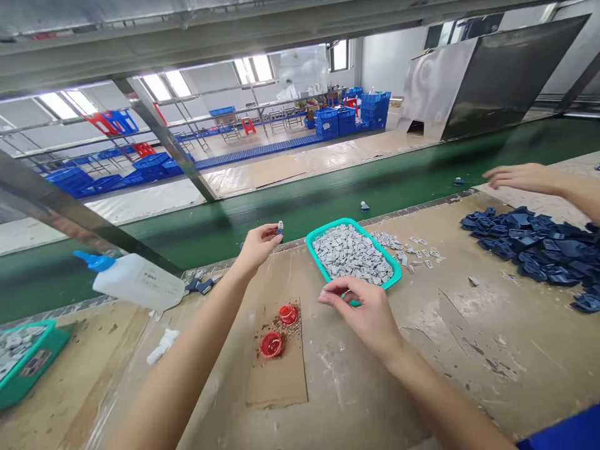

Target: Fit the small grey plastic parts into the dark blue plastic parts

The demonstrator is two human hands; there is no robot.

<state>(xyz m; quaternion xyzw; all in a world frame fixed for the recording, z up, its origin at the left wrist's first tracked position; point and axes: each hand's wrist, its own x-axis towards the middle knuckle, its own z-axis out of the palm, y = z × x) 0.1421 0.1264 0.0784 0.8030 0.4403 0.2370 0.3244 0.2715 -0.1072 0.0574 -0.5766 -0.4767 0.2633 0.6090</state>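
Observation:
My left hand (pixel 259 245) is at the near edge of the green belt, fingertips pinching a small part (pixel 280 228), pale grey on top and dark blue below. My right hand (pixel 363 306) hovers at the near side of a turquoise basket (pixel 394 276). Its thumb and index fingertips are pressed together; whatever they hold, if anything, does not show. Small grey plastic pieces (pixel 349 253) fill the basket. Between my forearms, two small red cups (pixel 270 345) of glossy red contents sit on a cardboard strip (pixel 277 387).
Loose grey pieces (pixel 417 250) lie right of the basket. Beyond them is a pile of dark blue parts (pixel 534 244), with another person's hand (pixel 525 178) above. Small assembled parts (pixel 364 207) lie on the green belt (pixel 300 209). A blue-capped bottle (pixel 140 281) lies tilted at left.

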